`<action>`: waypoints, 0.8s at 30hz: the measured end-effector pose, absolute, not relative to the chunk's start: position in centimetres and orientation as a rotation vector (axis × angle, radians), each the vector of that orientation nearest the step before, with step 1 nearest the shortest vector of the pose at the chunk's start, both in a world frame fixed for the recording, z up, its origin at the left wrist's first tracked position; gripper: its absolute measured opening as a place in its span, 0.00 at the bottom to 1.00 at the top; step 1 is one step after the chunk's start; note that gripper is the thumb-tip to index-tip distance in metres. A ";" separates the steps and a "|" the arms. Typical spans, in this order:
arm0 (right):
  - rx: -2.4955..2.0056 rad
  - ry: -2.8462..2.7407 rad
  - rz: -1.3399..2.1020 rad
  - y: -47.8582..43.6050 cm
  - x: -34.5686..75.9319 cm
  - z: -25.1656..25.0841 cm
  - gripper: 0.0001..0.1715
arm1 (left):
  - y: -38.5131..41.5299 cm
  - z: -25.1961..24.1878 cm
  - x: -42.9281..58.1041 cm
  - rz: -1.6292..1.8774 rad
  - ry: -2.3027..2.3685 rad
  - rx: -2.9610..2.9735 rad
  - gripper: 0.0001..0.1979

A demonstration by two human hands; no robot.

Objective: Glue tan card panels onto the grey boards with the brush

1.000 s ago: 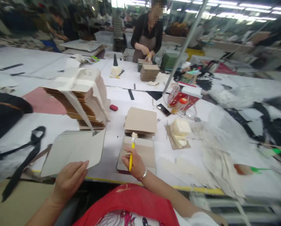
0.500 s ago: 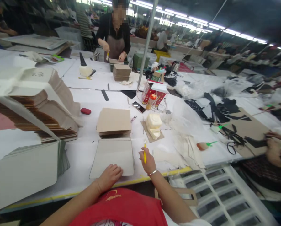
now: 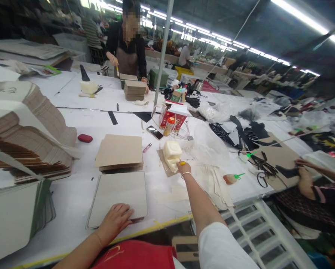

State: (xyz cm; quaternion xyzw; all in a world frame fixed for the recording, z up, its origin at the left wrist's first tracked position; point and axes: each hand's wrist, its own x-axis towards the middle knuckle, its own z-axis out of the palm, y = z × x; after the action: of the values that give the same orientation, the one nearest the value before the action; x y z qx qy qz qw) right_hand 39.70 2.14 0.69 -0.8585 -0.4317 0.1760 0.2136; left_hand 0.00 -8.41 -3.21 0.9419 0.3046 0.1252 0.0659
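My left hand [image 3: 115, 221] lies on the near edge of a pale grey board [image 3: 119, 192] with rounded corners, its fingers stretched out and flat. My right hand [image 3: 184, 167] is closed round a small brush with a yellow handle [image 3: 182, 163]. It is held at the near side of a cream-coloured pot [image 3: 172, 150], which has an open spout-like front and sits on a scrap of brown board. The brush's tip is hidden by the hand and the pot. Just beyond the grey board is a stack of tan boards [image 3: 121, 151].
A strapped pile of brown boards [image 3: 44, 130] and grey-green boards [image 3: 13, 216] stand at the left. A phone [image 3: 154, 132], an orange-lidded jar [image 3: 169, 126] and a glue bottle [image 3: 230, 179] lie about. Across the table a co-worker [image 3: 128, 52] works; another person's hand [image 3: 304, 175] is at the right.
My right hand has reached forward with the brush, from beside the grey board to the pot. My left hand stays on the board. The view has turned a little to the right.
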 end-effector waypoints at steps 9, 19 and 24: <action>-2.198 -1.622 0.463 -1.4 39.1 0.8 0.11 | -7.0 -1.6 -0.9 0.492 0.976 2.756 0.17; -1.916 -0.877 0.586 -1.9 38.4 -0.5 0.15 | 1.3 3.1 -1.6 0.679 1.091 2.838 0.15; -1.927 -0.608 0.439 -0.6 36.8 -0.1 0.13 | 6.6 4.8 0.1 0.540 1.274 2.845 0.21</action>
State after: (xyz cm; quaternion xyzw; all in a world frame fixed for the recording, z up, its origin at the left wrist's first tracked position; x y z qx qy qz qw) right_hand 36.79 -0.63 -0.07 -0.8009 -0.2525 0.1824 0.5114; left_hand 0.08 6.56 4.82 0.8992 0.4026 0.1708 -0.0110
